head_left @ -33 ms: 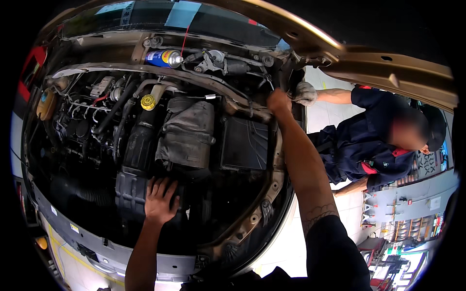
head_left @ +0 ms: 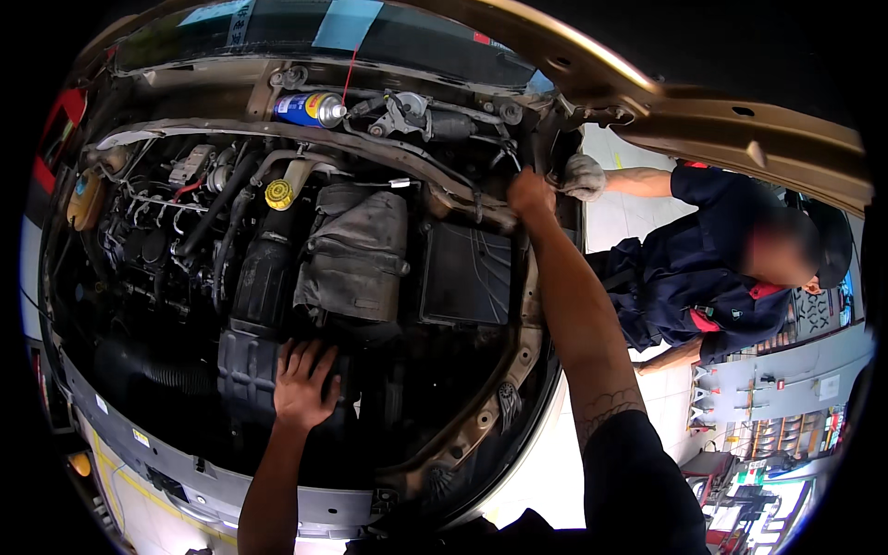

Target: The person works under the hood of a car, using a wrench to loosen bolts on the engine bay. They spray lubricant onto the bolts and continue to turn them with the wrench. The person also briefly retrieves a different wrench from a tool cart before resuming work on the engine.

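Note:
My left hand [head_left: 307, 384] rests with its fingers spread on a black ribbed plastic housing [head_left: 245, 375] at the front of the engine bay. At the far right corner of the bay, my right hand [head_left: 532, 196] is closed around a slim shiny metal tool [head_left: 515, 159]; its far end is lost among the parts there. Close to that hand lies the wiper linkage [head_left: 404, 118] with its motor. A blue and yellow spray can [head_left: 310, 109] with a thin red straw lies on its side in the cowl, left of the linkage.
A co-worker [head_left: 684, 250] in dark clothes stands at the right, a gloved hand [head_left: 584, 178] on the car's edge beside my right hand. The raised hood [head_left: 740, 139] hangs overhead. A yellow cap [head_left: 279, 194] and a black battery cover [head_left: 467, 273] sit mid-bay.

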Demonstrator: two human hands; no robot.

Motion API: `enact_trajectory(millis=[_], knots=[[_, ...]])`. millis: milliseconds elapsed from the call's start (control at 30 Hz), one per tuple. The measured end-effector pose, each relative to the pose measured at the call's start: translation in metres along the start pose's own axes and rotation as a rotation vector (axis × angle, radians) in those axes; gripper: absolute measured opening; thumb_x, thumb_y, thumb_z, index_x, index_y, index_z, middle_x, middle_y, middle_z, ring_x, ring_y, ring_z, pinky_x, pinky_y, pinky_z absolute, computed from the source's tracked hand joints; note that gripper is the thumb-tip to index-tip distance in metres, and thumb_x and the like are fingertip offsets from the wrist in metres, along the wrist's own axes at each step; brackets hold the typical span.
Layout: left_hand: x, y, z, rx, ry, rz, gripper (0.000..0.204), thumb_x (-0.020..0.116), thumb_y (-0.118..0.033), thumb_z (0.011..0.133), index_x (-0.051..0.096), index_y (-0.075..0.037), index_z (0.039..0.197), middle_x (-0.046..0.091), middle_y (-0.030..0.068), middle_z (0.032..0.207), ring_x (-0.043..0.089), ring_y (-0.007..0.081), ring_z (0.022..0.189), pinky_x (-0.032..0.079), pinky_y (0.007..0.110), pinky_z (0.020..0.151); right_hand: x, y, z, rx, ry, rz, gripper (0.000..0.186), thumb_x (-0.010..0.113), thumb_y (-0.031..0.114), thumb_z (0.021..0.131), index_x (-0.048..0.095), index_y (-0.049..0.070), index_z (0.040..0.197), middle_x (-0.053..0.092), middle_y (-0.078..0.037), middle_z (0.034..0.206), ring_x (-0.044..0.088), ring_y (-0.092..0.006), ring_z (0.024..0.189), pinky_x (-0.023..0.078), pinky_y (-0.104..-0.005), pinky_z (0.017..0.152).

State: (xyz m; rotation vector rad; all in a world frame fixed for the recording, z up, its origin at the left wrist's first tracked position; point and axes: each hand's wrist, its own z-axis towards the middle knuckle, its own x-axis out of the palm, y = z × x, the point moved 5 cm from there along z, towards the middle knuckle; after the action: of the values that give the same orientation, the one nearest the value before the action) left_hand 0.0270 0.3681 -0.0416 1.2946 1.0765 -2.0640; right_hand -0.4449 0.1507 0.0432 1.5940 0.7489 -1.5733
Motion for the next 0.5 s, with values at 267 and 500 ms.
enact_trajectory(millis=[267,500], knots=[[-0.004,0.000,0.007,0.001,-0.046,-0.022,0.049,0.064,-0.018,0.080,0.062,-0.010,0.128,0.055,0.0139,0.131,0.049,0.0335,0.126,0.031,0.056,0.115,-0.014,0.002,0.001,-0.079,-0.034,-0.118,0.030,0.046,0.018,0.096,0.060,0.002,0.116,0.070,-0.025,0.113,0.068,-0.0429,0.106,0.055,-0.0518,0.088],[-0.005,-0.001,0.007,0.016,-0.049,-0.023,0.048,0.064,-0.017,0.080,0.064,-0.009,0.127,0.056,0.0142,0.130,0.050,0.0335,0.125,0.032,0.056,0.115,-0.001,0.006,0.008,-0.076,0.016,-0.079,0.031,0.046,0.017,0.095,0.060,0.001,0.118,0.068,-0.027,0.117,0.067,-0.0433,0.110,0.054,-0.0512,0.092]])
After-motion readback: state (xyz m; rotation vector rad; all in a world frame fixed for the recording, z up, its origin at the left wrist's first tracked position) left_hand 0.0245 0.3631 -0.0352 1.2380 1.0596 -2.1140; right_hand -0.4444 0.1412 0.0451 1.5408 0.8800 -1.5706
